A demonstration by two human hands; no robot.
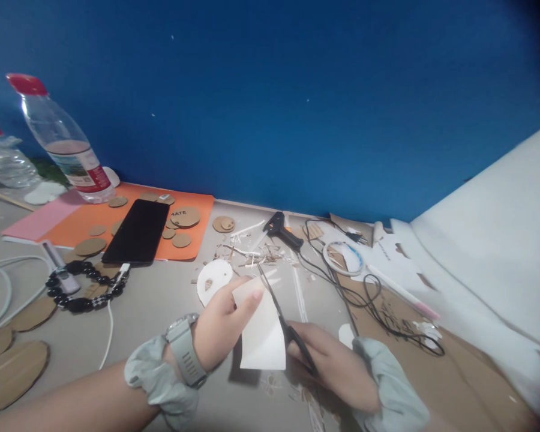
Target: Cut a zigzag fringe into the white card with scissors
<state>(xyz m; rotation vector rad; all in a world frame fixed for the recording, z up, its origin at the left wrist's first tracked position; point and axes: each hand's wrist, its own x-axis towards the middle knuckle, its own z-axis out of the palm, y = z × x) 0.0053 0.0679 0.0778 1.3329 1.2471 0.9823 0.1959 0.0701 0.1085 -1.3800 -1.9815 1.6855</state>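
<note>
My left hand (222, 324), with a grey watch on its wrist, pinches a white sheet of foam or card (263, 336) at its upper left corner. My right hand (333, 363) grips black-handled scissors (281, 315). Their blades run along the sheet's right edge, tips pointing away from me. Both hands hover low over the grey table (162, 300). A white cut-out disc (213, 279) lies just beyond my left fingers.
A black phone (137, 231) lies on an orange sheet (85, 222) with several cardboard discs. A plastic bottle (67, 150) stands far left. A black bead bracelet (83, 288), a glue gun (281, 231) with its cable, a tape roll (342, 258) and white foam boards (490, 252) surround the work spot.
</note>
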